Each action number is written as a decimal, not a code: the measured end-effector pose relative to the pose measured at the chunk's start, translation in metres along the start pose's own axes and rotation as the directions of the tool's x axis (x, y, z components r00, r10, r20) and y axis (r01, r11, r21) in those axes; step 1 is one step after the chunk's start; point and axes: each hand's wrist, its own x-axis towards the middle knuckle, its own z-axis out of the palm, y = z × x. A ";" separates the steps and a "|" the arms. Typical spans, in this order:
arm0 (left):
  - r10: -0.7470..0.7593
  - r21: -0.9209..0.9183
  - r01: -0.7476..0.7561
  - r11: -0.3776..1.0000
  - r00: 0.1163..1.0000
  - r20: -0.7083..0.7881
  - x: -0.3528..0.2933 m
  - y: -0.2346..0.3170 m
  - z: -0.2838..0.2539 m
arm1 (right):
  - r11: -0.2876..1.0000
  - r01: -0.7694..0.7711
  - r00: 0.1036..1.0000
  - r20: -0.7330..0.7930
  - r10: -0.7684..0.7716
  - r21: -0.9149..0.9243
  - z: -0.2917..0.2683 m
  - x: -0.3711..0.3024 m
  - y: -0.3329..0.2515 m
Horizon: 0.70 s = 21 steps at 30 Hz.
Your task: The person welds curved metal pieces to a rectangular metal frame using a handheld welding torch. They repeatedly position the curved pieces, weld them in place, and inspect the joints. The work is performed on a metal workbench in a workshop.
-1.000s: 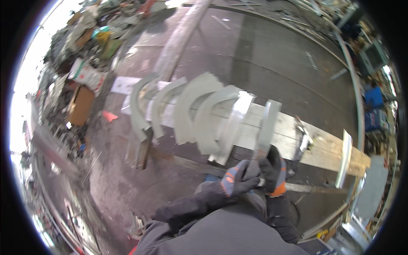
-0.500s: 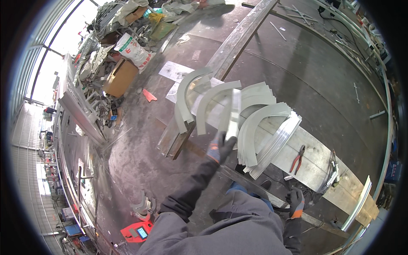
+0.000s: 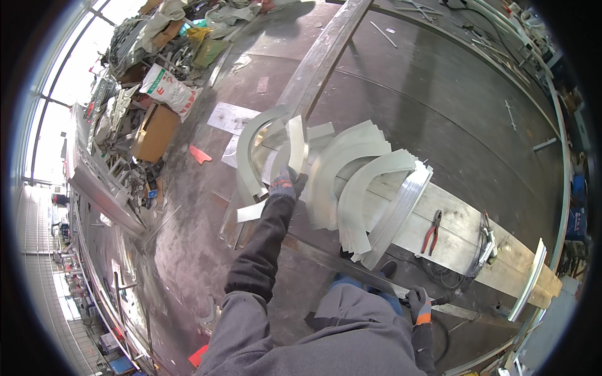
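My left hand, in a grey glove, is closed on a curved metal strip held upright at the table's left part. Beside it, a pale arched metal piece lies at the left end. To the right, several flat arched metal pieces are fanned out, with another stack of arched pieces overlapping them. My right hand, gloved with an orange cuff, is closed around a dark tool handle near the bench's front edge; its working end is hard to make out. Red-handled pliers lie on the bench board.
The pale bench board stretches right, with a clamp and cables on it. A long metal beam runs toward the back. A scrap heap with a cardboard box and white sack stands at left.
My left hand has moved left with the curved metal strip, toward the arched piece at the left end. My right hand has shifted slightly left. The whole view has turned a little.
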 end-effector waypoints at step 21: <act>0.627 -0.843 0.171 0.510 0.596 0.501 -0.208 0.194 0.035 | 0.983 -0.176 0.803 -0.569 0.175 0.054 -0.126 0.076 0.131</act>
